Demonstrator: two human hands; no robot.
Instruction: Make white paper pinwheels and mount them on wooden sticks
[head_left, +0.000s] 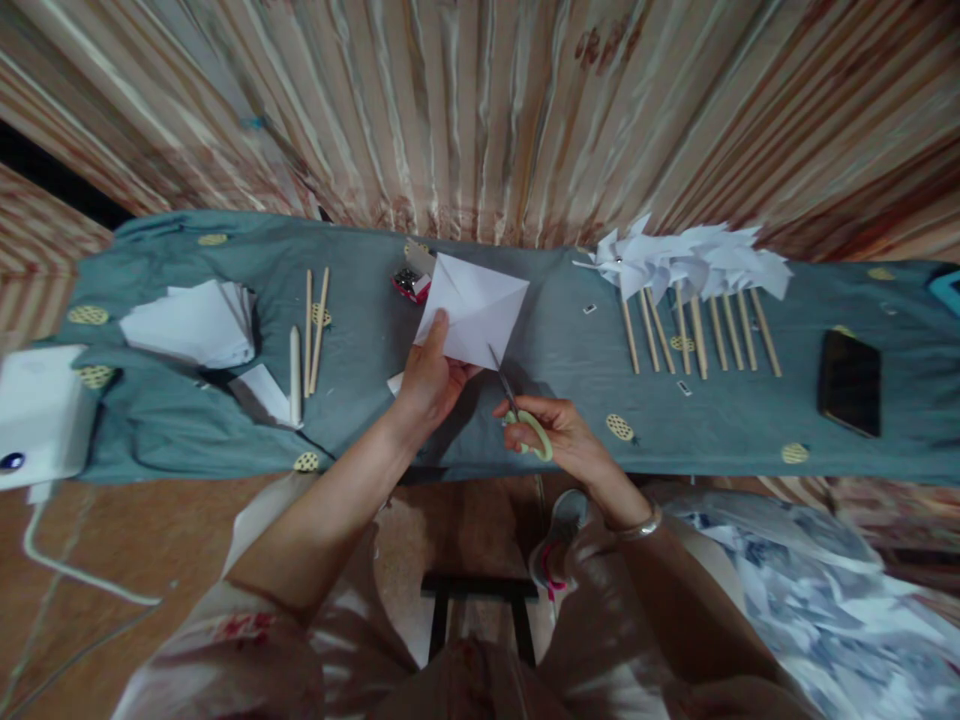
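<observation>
My left hand grips a white paper square by its lower left edge, thumb on top. Creases run across the sheet. In my right hand is a pair of scissors with pale green handles. Their blades point up and left and reach the lower right edge of the paper. Behind the square, partly covered by it, stands a small open red box of tiny dark pieces. A bit of white paper shows beside my left wrist, mostly hidden.
Paper pinwheels on wooden sticks lie at the right, near a black phone. At the left are a stack of white paper, two loose sticks, a thicker white rod and a white device. A patterned cloth covers the table.
</observation>
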